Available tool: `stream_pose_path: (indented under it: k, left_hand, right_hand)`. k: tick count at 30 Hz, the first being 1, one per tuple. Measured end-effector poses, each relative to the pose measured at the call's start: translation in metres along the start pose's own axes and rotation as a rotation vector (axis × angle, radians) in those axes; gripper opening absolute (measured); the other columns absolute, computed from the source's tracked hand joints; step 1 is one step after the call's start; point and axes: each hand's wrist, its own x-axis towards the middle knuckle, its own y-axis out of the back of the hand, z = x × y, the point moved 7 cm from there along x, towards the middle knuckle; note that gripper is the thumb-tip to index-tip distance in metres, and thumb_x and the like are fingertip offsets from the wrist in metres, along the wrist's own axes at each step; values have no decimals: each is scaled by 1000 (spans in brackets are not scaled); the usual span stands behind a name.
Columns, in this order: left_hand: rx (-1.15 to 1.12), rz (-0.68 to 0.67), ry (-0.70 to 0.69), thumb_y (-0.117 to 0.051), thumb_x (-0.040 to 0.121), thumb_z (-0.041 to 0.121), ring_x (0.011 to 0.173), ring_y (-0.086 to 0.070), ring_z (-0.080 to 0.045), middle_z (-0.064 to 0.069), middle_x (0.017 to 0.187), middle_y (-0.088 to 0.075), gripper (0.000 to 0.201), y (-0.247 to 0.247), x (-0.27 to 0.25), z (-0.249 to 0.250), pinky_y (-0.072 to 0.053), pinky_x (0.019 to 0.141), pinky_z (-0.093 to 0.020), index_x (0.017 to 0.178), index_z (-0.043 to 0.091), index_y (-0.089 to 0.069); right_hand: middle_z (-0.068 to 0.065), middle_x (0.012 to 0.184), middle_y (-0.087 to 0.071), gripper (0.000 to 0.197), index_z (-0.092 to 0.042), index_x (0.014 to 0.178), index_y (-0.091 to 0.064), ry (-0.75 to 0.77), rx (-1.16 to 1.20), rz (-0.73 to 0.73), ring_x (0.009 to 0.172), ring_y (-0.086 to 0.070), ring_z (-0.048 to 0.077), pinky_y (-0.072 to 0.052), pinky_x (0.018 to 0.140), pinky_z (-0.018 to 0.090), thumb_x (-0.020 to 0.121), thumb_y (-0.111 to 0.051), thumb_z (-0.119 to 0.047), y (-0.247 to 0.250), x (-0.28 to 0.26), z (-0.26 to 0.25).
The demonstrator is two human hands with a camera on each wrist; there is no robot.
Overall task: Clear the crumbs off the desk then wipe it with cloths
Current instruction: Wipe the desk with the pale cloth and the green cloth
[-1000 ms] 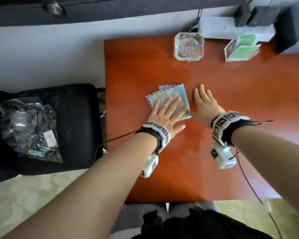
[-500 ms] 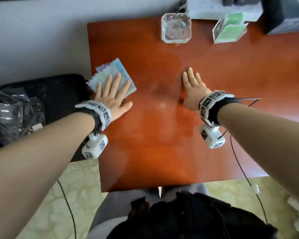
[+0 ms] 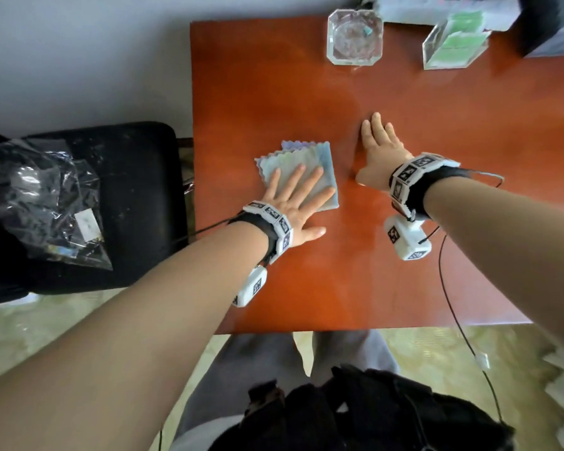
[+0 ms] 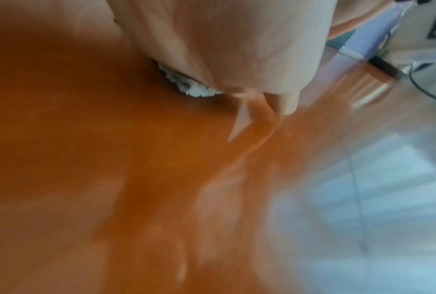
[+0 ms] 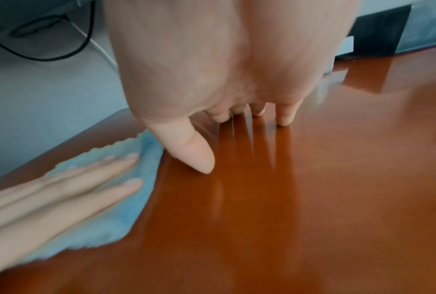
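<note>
The left hand (image 3: 293, 203) lies flat with fingers spread, pressing the folded blue cloth (image 3: 310, 157) onto the reddish surface (image 3: 339, 271) near its left edge; the right hand (image 3: 376, 151) rests flat beside it, fingers straight, holding nothing

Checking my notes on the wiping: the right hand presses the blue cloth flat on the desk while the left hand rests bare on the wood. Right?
Hands swapped. The head view shows the left hand pressing the blue cloth on the desk; the right hand rests bare.
</note>
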Motion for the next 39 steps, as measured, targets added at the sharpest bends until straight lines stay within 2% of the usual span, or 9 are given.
stream_pose_path:
  k: [5,8,11,16,21,23,28,32,39]
  left_hand:
    - [-255,47,38,-34,95,65,150,21,-22,6,163,22,77,39,22,6,8,119,-57,156,39,6]
    - [-459,301,112,-53,95,43,152,-4,-17,2,166,-4,78,68,8,-18,-7,122,-52,158,22,-11]
    - [-433,345,328,-48,99,37,153,1,-18,-2,166,6,78,61,-5,-67,-5,123,-46,158,16,-1]
    - [-286,155,454,-30,101,54,151,13,-17,0,163,24,80,30,-6,-104,-4,122,-51,157,15,10]
    - [-185,316,497,-40,99,49,149,-19,-28,-13,162,-16,69,58,-1,-98,-22,118,-51,153,12,-22]
    - [-185,332,479,-47,97,46,148,-21,-28,-12,160,-21,67,76,16,-93,-25,117,-50,151,13,-24]
    - [-190,370,339,-58,94,44,150,-17,-27,-13,163,-14,80,145,93,-85,-26,118,-47,154,10,-17]
    - [-121,350,266,-60,91,52,152,-6,-26,-12,165,-1,96,188,158,-80,-17,120,-50,156,5,-6]
    - [-67,282,267,-67,81,62,152,1,-27,-13,165,5,118,206,212,-88,-10,121,-52,156,2,2]
  right_hand:
    - [4,164,10,89,-14,157,4,90,-93,91,152,4,24,-7,123,47,88,-52,-20,12,-10,-17]
    - [6,164,13,89,-12,156,3,310,-160,159,151,8,24,-3,123,42,86,-52,-10,-3,-20,-57]
    - [9,163,14,85,-14,157,4,462,-193,74,150,11,30,-4,123,45,93,-52,-24,-38,-29,-91]
    - [11,160,27,80,-21,156,12,328,-175,88,147,19,38,1,122,49,100,-39,-45,-46,-14,-80]
    - [9,160,26,79,-24,156,13,142,-49,96,148,17,36,1,122,49,100,-38,-48,-1,22,-8]
    - [9,161,25,80,-25,155,14,71,-7,94,149,16,36,0,122,48,100,-39,-49,17,34,20]
    - [8,161,24,83,-25,155,14,52,-3,128,149,15,37,0,122,50,98,-41,-51,33,50,47]
    - [5,161,25,82,-28,155,14,73,31,170,149,18,33,3,122,47,98,-39,-53,29,53,49]
    - [3,161,26,82,-29,155,16,93,66,206,148,21,29,7,121,43,97,-36,-55,26,54,51]
